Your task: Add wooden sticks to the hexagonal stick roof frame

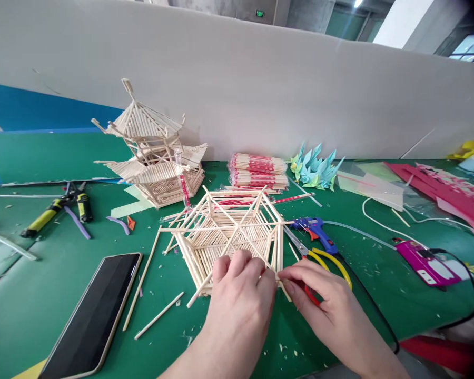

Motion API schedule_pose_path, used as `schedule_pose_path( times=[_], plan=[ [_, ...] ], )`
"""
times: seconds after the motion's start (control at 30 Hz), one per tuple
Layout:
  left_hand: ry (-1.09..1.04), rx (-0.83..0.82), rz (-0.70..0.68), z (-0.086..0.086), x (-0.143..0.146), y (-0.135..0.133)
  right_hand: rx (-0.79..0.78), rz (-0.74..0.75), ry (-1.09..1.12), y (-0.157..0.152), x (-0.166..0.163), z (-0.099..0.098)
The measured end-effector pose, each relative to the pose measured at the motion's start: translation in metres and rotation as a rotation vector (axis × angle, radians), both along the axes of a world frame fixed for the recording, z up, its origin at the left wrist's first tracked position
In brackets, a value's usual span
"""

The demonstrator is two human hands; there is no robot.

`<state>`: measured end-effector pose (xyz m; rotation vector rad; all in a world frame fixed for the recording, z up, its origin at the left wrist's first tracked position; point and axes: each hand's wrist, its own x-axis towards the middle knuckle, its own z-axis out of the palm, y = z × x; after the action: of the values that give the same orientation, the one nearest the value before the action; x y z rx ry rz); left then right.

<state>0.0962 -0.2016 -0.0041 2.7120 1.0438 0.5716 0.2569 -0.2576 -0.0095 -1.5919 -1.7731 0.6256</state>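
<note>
A six-sided frame of thin wooden sticks (229, 239) sits on the table in front of me, with long sticks crossing over its top. My left hand (239, 297) is closed over its near side, fingers curled down on the sticks; the fingertips are hidden. At the near right corner, my right hand (326, 297) pinches the end of a wooden stick (285, 292) between thumb and forefinger, close beside the left hand. Just right of the frame lie a blue glue gun (316, 231) and scissors (332, 260) with yellow and red handles.
A finished stick pagoda (144, 150) stands at the back left, beside packs of sticks (258, 171) and folded paper pieces (316, 166). Pliers (61, 208), a phone (95, 316) and loose sticks (159, 316) lie left. A purple power strip (426, 263) with cables lies right.
</note>
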Motion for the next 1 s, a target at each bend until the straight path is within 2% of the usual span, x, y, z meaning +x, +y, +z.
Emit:
schedule_pose_path(
  times=[0.33,0.63,0.87,1.0],
  plan=[
    [-0.09,-0.064,0.012,-0.004,0.002,-0.002,0.011,-0.001,0.041,0.001,0.001,-0.002],
    [-0.233,-0.018,0.014,-0.017,0.001,0.001,0.095,-0.081,-0.001,-0.002,0.011,-0.005],
    [-0.247,-0.061,-0.013,-0.016,0.0,0.004,0.053,-0.107,0.006,-0.004,0.014,-0.005],
    [-0.239,-0.079,-0.01,-0.015,0.001,0.004,0.028,-0.186,-0.014,-0.005,0.029,-0.007]
  ],
)
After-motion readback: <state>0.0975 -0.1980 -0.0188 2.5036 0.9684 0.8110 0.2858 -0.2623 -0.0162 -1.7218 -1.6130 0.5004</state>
